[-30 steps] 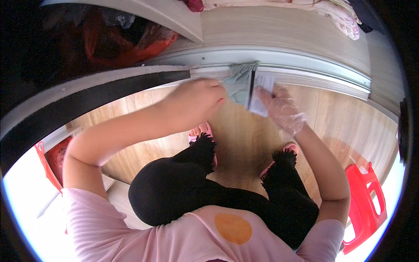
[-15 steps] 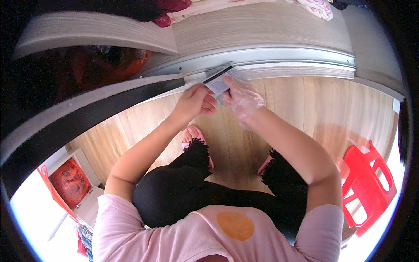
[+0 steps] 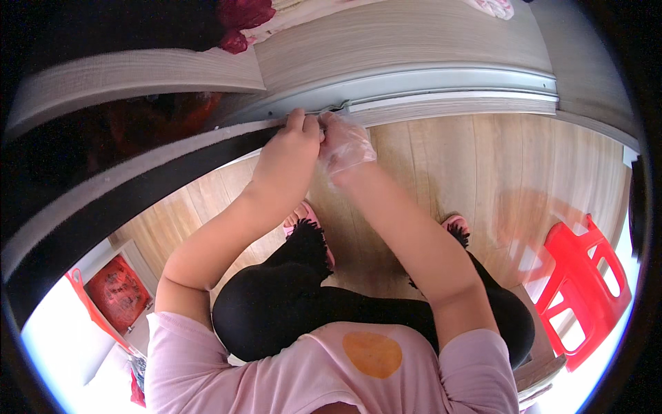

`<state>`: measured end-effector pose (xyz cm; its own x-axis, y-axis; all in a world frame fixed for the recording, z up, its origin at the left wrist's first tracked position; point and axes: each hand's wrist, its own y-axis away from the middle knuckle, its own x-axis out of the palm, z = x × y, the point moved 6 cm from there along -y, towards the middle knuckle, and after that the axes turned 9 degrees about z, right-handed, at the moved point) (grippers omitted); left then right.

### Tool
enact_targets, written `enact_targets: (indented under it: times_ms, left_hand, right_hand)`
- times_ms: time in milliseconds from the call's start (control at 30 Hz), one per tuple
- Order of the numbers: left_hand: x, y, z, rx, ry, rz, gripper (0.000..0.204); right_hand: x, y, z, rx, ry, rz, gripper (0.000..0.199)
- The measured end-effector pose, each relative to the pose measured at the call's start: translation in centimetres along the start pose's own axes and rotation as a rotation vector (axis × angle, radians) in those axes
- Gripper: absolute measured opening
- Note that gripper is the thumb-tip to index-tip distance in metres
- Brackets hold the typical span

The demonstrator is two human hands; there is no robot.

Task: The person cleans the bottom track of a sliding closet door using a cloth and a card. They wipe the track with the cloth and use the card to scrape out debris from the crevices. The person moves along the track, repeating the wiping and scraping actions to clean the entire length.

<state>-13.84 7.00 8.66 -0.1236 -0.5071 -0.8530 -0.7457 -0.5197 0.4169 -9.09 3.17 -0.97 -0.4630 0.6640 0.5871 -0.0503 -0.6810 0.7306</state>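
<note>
Left hand (image 3: 288,153) bare, right hand (image 3: 345,143) in thin clear glove, pressed side by side at metal door track (image 3: 441,81). Fingertips of both curled down into track groove, pinched together on something there; object itself hidden under fingers, cannot tell what. Thumbs touching, likely for steadier hold in narrow channel. Wooden floor (image 3: 483,172) just below hands. Red plastic stool (image 3: 586,276) well off to right. Pink slippers (image 3: 307,219) below hands.

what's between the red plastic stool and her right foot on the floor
Only bare light wood floor lies between the red stool and the right pink slipper, as the head view shows.
</note>
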Motion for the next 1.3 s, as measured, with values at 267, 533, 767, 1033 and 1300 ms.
enact_targets:
  times_ms: [267, 533, 767, 1033, 1300]
  left_hand:
    - [0.6, -1.0, -1.4, 0.102, -0.247, -0.048, 0.022]
    - [1.3, -4.4, -4.2, 0.188, -0.054, -0.007, 0.025]
    - [1.2, -4.8, -5.6, 0.309, 0.328, -0.168, 0.029]
    - [-0.8, 0.9, -2.3, 0.163, -0.536, -0.168, 0.022]
    - [-0.4, 0.6, -0.6, 0.141, -0.329, -0.111, 0.013]
  right_hand:
    - [-0.8, 0.0, 0.8, -0.204, 0.151, -0.094, 0.02]
    - [-2.8, 3.1, 7.3, -0.492, 1.028, -0.105, 0.01]
    - [-5.9, 2.3, 7.7, -0.243, -0.109, -0.109, 0.008]
    - [-5.3, 2.8, 8.0, -0.125, -0.022, -0.148, 0.011]
    - [-7.9, 1.5, 8.2, -0.213, 0.25, -0.125, 0.013]
